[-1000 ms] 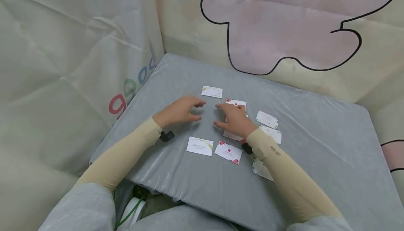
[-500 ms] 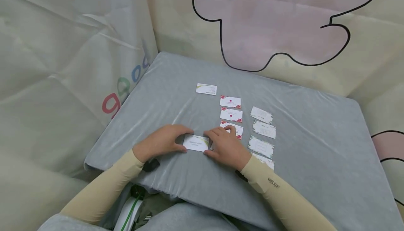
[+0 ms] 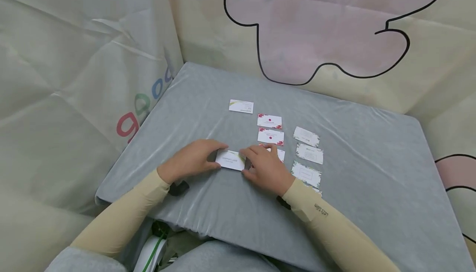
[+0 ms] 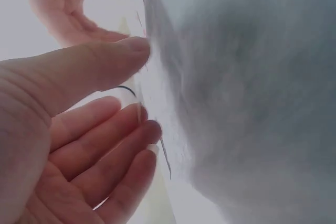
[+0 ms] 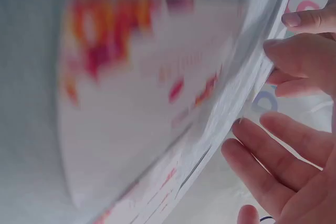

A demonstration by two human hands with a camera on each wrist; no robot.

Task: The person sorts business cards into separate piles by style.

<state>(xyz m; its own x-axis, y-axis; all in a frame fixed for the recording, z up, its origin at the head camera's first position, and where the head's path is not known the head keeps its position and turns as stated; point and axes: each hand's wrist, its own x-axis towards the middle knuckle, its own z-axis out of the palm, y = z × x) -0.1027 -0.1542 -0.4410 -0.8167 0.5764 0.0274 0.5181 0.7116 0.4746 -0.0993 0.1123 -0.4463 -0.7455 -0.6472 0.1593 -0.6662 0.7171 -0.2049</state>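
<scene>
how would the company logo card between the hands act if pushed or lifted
The company logo card is probably light, since it looks thin. Its straight, unbent edges suggest it would be fairly stiff when lifted. Being flat, it would likely slide when pushed, not roll.

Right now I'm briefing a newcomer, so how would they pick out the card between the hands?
On the grey table, look left of the red-flowered cards. There the left hand and right hand hold a white card by its ends. It reads COMPANY LOGO and bears a yellow-green curve instead of flowers; the similar card farther off lies untouched.
</scene>
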